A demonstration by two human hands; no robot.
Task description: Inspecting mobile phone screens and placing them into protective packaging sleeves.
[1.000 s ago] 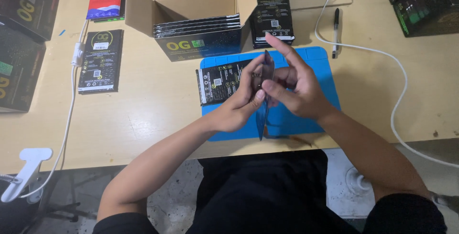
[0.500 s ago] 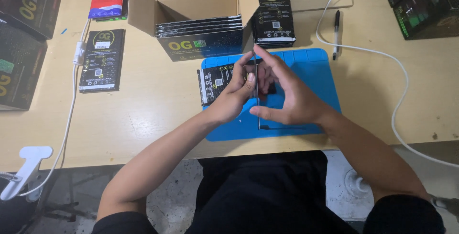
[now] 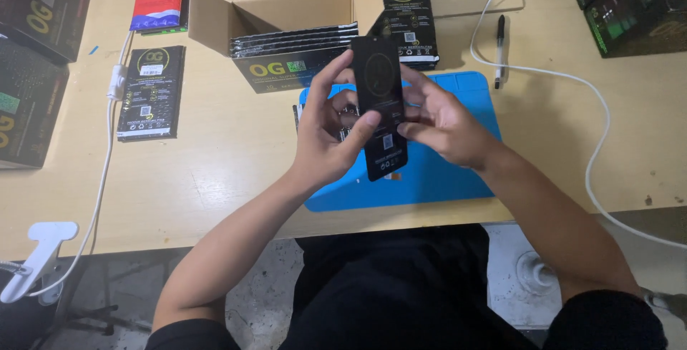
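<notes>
Both hands hold a flat black packet [image 3: 381,107] upright above the blue mat [image 3: 436,178]. My left hand [image 3: 329,132] grips its left edge, with the thumb across the front. My right hand [image 3: 444,121] pinches its right edge with the fingertips. The packet's face, with a faint round emblem and a small label low down, is turned toward me. Another black packet [image 3: 343,117] lies on the mat behind my left hand, mostly hidden.
An open cardboard box [image 3: 286,13] with several black packets stands behind the mat. A black packet [image 3: 151,92] lies at the left and another [image 3: 409,13] leans by the box. A pen [image 3: 499,49], a white cable [image 3: 601,121] and dark boxes [image 3: 36,64] are around.
The packet was edge-on and low over the mat; now it is lifted and turned so its flat face shows to me. Both hands rose with it.
</notes>
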